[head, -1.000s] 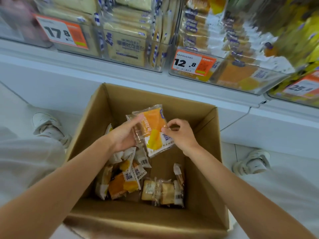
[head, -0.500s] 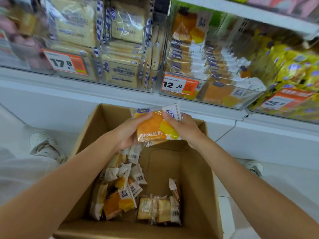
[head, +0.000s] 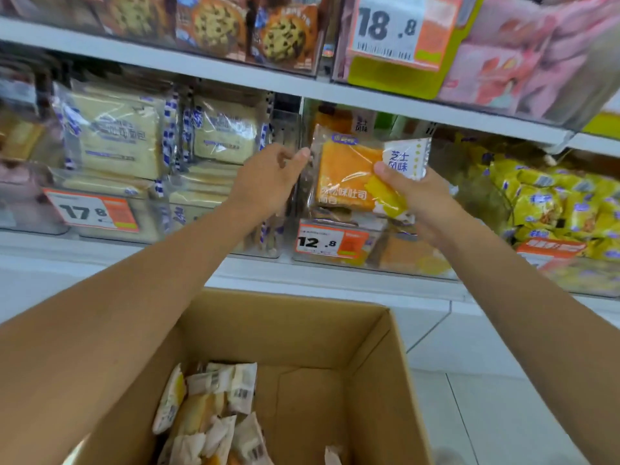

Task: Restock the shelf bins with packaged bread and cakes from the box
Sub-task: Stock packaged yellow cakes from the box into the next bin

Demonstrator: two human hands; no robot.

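The pack (head: 349,176) is held upright at the mouth of the bin (head: 339,260) tagged 12.8, not yet set in. Its right side is gripped by the curled fingers (head: 385,172) of the right hand (head: 419,203). The left hand (head: 268,179) is loosely curled, fingertips at the pack's left edge; whether that edge is pinched cannot be told. Like packs are seen in the bin just below the fingers. Well below both hands, the box (head: 379,333) is partly bare, yet several packs (head: 208,407) are left inside, so more restocking is judged to remain.

White tiled floor (head: 476,397); white shelf boards (head: 235,73)
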